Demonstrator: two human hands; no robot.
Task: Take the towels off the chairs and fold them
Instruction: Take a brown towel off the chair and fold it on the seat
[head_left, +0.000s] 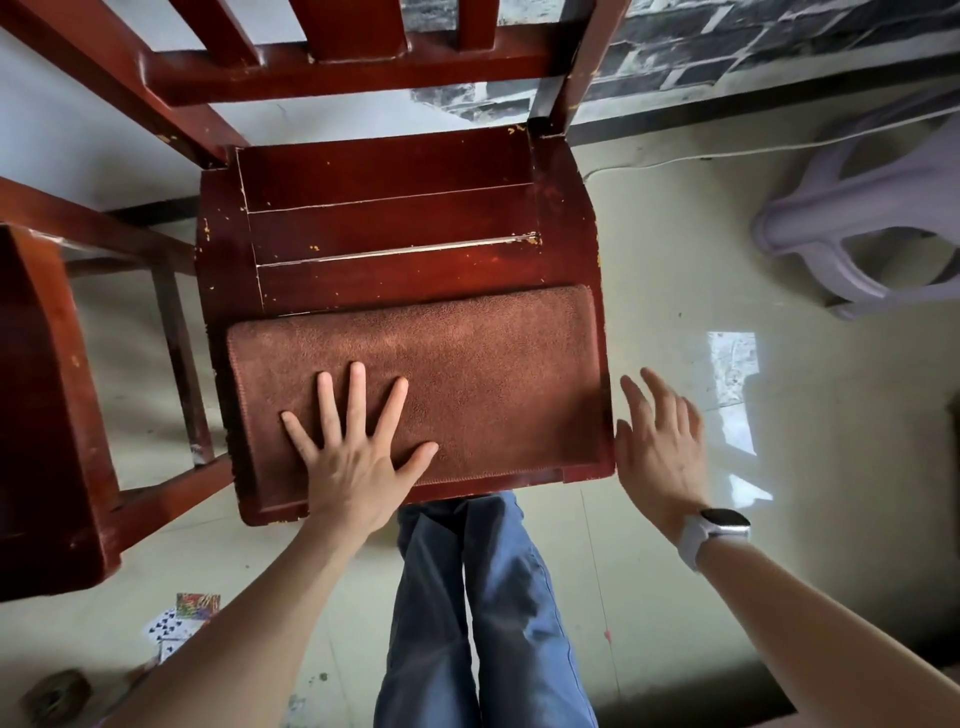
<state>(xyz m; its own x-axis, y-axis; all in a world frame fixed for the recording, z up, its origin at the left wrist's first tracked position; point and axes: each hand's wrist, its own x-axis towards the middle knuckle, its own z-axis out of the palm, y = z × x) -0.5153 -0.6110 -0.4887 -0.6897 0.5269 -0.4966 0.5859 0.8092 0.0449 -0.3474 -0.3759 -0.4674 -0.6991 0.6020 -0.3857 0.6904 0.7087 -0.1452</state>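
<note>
Under the left hand (353, 457), whose fingers (356, 400) lie spread wide and flat, a folded brown towel (467, 374) covers the front of a red wooden chair (395, 208) seat. Right of the towel's edge, the right hand (657, 447) hovers beside the seat, fingers loosely extended, holding nothing, a watch (719, 525) on its wrist.

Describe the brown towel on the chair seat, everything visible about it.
The brown towel is a reddish-brown rectangle of short-piled terry-like cloth with a stitched hem along its left and near edges. It looks folded, lying flat and smooth across the front part of the wooden chair seat, long side parallel to the seat's front edge. The left hand rests flat on its near-left area, fingers spread. The right hand hangs open just past the seat's right edge, apparently not touching it.
</note>
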